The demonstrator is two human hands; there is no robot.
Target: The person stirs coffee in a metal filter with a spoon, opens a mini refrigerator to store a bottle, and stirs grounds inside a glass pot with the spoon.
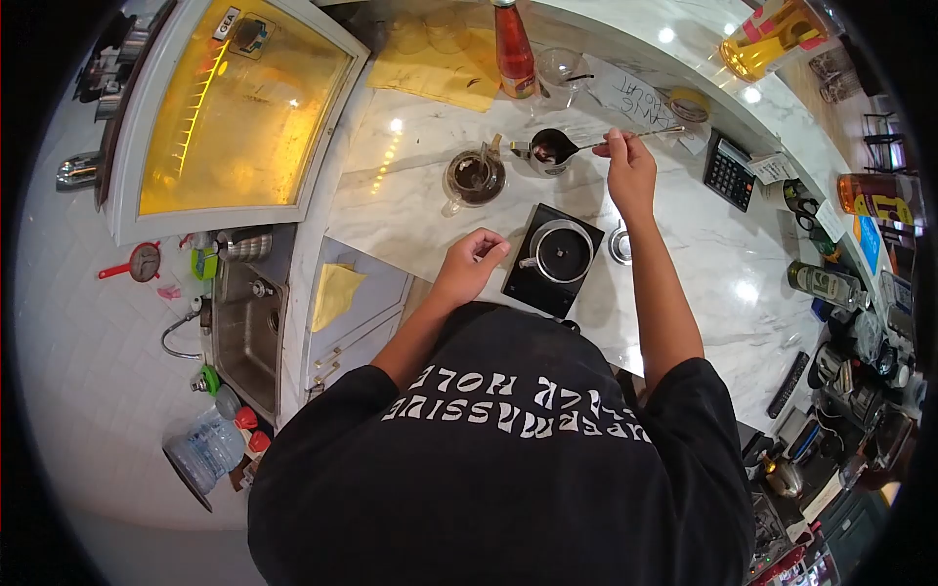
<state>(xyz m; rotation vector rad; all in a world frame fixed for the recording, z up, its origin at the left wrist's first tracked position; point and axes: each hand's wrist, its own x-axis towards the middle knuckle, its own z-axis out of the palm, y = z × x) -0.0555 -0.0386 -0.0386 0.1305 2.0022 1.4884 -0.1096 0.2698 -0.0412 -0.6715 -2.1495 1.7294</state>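
Observation:
A long thin spoon (662, 131) is in my right hand (630, 164), its dark bowl end over a small metal pitcher (550, 168) with dark contents. My left hand (475, 262) hovers near the counter's front edge, fingers curled, thumb against them; whether anything is between them is hidden. Ahead of it stands a glass pot (475, 178) with dark contents. Between my forearms, a round metal-rimmed vessel (564, 252) with a handle rests on a black scale (528, 278). A small round metal item (619, 244) sits beside the scale, near my right forearm.
A red bottle (513, 54) and a glass (564, 70) stand at the back, beside yellow cloth (430, 63). A calculator (730, 170) and tape roll (689, 104) lie right. More bottles (826, 283) line the right side. An open yellow-lit door (244, 107) and sink (249, 337) are left.

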